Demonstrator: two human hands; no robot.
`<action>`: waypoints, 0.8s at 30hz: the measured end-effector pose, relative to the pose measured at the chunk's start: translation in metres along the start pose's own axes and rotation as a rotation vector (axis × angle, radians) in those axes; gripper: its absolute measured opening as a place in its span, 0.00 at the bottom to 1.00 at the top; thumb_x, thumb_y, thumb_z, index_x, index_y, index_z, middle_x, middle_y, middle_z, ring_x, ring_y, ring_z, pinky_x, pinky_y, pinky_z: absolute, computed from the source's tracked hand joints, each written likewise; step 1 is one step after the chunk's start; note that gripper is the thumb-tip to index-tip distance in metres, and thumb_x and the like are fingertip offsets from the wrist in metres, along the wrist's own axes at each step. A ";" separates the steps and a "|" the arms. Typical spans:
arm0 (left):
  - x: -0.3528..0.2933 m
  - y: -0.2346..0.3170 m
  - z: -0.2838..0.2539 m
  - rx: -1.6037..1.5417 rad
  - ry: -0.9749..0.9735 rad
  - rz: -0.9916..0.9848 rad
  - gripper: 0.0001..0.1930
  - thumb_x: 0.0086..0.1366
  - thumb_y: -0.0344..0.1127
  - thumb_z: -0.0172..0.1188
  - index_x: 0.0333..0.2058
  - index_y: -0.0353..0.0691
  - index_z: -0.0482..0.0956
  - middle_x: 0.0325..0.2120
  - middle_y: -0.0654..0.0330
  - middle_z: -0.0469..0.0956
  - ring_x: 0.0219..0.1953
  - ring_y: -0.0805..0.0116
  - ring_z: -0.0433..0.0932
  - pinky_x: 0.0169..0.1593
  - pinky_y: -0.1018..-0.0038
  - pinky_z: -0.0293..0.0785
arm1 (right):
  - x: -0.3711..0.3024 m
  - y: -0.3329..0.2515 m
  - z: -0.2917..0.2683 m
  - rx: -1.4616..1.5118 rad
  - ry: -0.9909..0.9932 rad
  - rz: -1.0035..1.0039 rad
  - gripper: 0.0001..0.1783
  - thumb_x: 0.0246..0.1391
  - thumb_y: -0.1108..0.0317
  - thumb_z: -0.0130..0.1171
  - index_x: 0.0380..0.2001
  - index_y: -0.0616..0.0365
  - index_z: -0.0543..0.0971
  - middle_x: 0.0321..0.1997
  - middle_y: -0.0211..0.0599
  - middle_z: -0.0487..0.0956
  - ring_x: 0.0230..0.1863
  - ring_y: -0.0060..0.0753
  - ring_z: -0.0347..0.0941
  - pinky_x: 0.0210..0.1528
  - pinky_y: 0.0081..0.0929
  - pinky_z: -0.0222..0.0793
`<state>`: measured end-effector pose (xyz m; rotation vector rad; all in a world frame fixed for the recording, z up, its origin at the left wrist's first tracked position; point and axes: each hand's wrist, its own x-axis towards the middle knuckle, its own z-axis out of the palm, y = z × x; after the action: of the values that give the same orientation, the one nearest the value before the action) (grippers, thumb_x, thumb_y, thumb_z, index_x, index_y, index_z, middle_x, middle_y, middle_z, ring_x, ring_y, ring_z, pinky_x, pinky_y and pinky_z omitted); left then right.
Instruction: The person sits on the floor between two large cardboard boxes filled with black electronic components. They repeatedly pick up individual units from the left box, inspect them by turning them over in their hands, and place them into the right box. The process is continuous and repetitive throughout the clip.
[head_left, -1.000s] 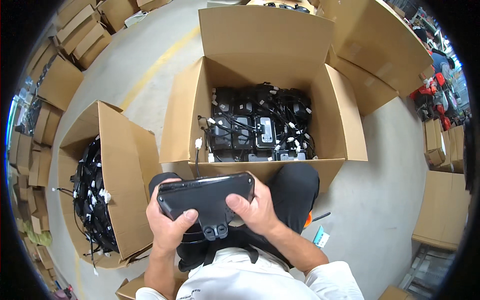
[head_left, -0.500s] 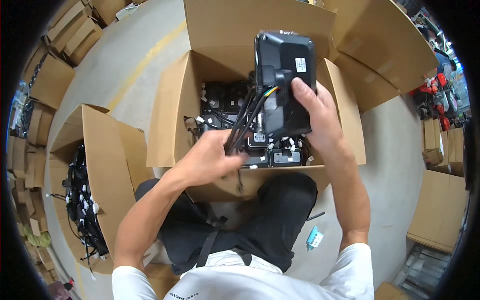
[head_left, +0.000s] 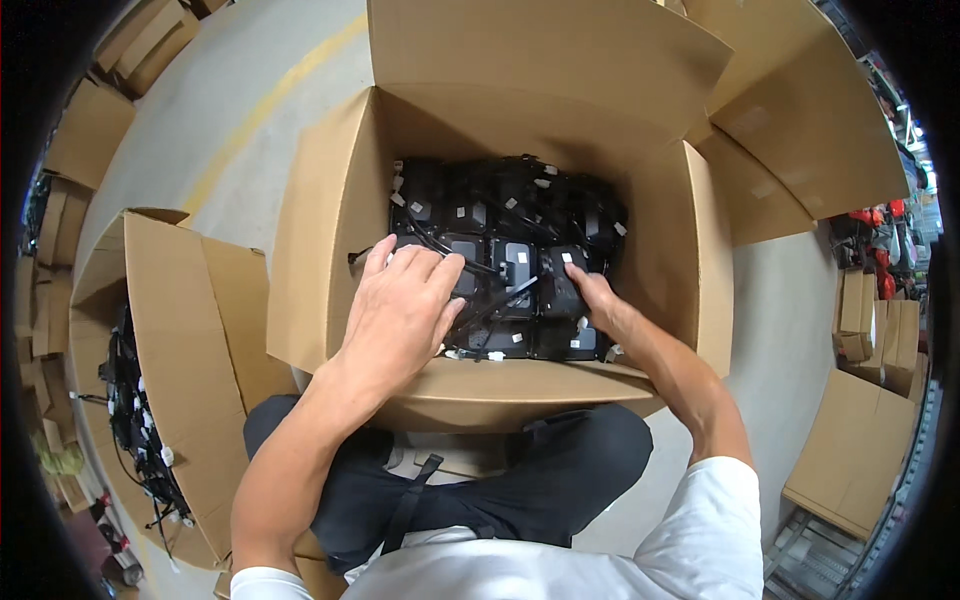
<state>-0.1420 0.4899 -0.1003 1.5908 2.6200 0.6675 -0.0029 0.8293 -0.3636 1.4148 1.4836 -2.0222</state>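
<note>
A large open cardboard box (head_left: 480, 385) stands before me, with rows of black plastic devices (head_left: 470, 215) inside, their dark cables and white connectors lying among them. My right hand (head_left: 598, 298) reaches into its right side and grips a flat black device (head_left: 562, 278) with a small white label, thumb on top; its other fingers are mostly hidden. My left hand (head_left: 405, 305) is over the left front of the contents, palm down with fingers stretched and slightly apart. Black cables (head_left: 505, 300) run between the hands; whether the left fingertips touch any is unclear.
A second cardboard box (head_left: 185, 370) at the left holds a heap of black cables (head_left: 140, 420) with white connectors. The big box's raised flaps (head_left: 550, 50) stand at the back. More cartons (head_left: 850, 450) are along the right, and others line the far left.
My right hand has lowered the black device from above the box into its right part. My left hand has let go of the cable bundle and spread its fingers. The view has shifted slightly.
</note>
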 end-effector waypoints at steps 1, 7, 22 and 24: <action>-0.011 -0.008 -0.002 0.026 -0.008 -0.061 0.23 0.58 0.33 0.71 0.52 0.38 0.77 0.42 0.52 0.78 0.51 0.51 0.77 0.66 0.48 0.65 | -0.016 -0.001 0.036 0.053 0.057 -0.044 0.30 0.65 0.51 0.62 0.60 0.64 0.74 0.54 0.45 0.82 0.52 0.38 0.80 0.52 0.41 0.79; -0.029 -0.002 -0.020 0.009 -0.017 -0.088 0.24 0.55 0.35 0.72 0.51 0.38 0.78 0.41 0.53 0.79 0.50 0.54 0.78 0.65 0.50 0.66 | -0.009 0.001 0.039 -0.026 0.102 -0.138 0.39 0.62 0.48 0.65 0.67 0.61 0.69 0.65 0.46 0.74 0.62 0.41 0.72 0.66 0.38 0.66; -0.251 -0.099 -0.183 0.058 0.460 -0.650 0.13 0.64 0.41 0.66 0.39 0.37 0.87 0.39 0.49 0.85 0.42 0.49 0.84 0.51 0.59 0.78 | 0.012 -0.016 -0.002 -1.132 0.239 -0.482 0.27 0.62 0.50 0.64 0.36 0.72 0.80 0.34 0.41 0.82 0.34 0.33 0.76 0.40 0.37 0.72; -0.329 -0.167 -0.199 0.232 0.647 -1.058 0.15 0.66 0.43 0.62 0.37 0.35 0.86 0.41 0.47 0.85 0.44 0.46 0.84 0.49 0.59 0.79 | -0.012 -0.038 0.014 -1.156 0.260 -0.620 0.22 0.61 0.56 0.65 0.34 0.71 0.80 0.31 0.38 0.81 0.32 0.31 0.75 0.37 0.35 0.71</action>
<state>-0.1675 0.0745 -0.0492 -0.2449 3.4345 0.8447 -0.0304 0.8306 -0.3320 0.7363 2.7455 -0.7421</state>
